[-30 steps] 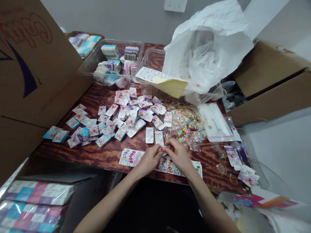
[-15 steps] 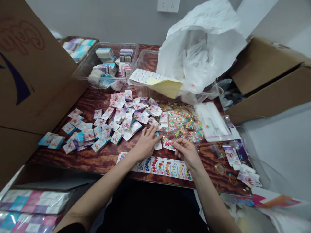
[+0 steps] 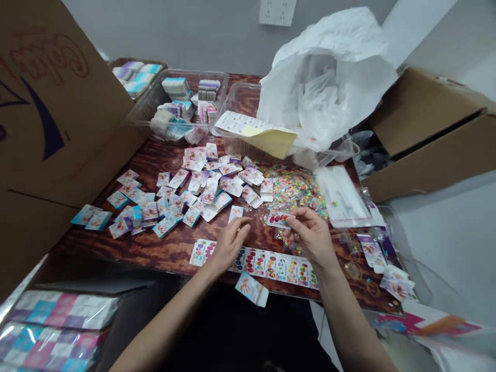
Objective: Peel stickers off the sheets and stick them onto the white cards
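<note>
My right hand (image 3: 313, 235) pinches a small printed card (image 3: 279, 219) with red and orange ovals on it. Small clear packets of coloured beads (image 3: 289, 240) lie just below the card, close to those fingers. My left hand (image 3: 230, 245) is loosely curled over the table, thumb and fingers apart, holding nothing that I can see. Just beyond its fingers lies a small blue-and-white box (image 3: 235, 213). Another small box (image 3: 251, 288), its flap open, is at the front edge near my lap. Printed sticker strips (image 3: 277, 266) lie along that edge, partly under my left hand.
A pile of small boxes (image 3: 209, 186) covers the table's left and middle. Behind are bead packets (image 3: 298, 191), a clear tub (image 3: 176, 129) of flat cartons and a white bag (image 3: 325, 77). Clear sleeves (image 3: 343, 199) lie right; cardboard boxes (image 3: 73, 129) flank the table.
The open-flap box has left the table by my left hand and is now near my lap. My left hand drew back and curled. The card in my right hand rose slightly.
</note>
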`<state>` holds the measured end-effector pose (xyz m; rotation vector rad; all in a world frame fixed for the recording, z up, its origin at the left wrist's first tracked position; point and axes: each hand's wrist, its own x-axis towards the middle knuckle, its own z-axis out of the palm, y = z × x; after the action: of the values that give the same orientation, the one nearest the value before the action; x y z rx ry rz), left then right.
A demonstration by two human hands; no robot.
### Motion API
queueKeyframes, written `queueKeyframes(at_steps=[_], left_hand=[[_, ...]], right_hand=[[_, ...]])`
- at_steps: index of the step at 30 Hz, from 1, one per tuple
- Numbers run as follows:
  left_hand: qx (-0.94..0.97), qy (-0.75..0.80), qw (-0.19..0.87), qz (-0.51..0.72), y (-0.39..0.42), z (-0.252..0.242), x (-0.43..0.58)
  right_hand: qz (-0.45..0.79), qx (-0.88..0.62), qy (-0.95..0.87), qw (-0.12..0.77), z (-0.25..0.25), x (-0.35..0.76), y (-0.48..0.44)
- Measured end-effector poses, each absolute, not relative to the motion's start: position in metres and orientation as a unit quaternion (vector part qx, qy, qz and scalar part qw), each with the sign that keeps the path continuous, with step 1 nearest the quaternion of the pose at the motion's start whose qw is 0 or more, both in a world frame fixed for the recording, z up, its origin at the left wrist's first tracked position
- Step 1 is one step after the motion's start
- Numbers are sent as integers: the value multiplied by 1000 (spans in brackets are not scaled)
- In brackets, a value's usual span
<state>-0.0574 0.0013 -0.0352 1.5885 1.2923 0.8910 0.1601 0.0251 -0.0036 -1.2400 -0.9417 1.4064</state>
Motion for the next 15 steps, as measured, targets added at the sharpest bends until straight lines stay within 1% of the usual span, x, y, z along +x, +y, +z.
queueKeyframes(at_steps=[2, 5, 7, 10, 12, 15], left_hand=[[684, 520, 394, 328, -16, -35, -61], [775, 458, 371, 229, -41, -30, -70], [821, 419, 349, 167, -53, -26, -75], [855, 400, 317, 93, -62, -28, -76], [861, 398, 309, 71, -65, -32, -74], [864, 393, 306, 76, -72, -40, -74]], right_hand=[[568, -524, -393, 498, -7, 160, 22], [558, -543, -381, 499, -15, 164, 13], [562, -551, -372, 493, -20, 166, 8], [583, -549, -373, 468, -25, 161, 3], [600, -542, -388, 442, -26, 155, 2], [611, -533, -411, 416, -29, 150, 2]])
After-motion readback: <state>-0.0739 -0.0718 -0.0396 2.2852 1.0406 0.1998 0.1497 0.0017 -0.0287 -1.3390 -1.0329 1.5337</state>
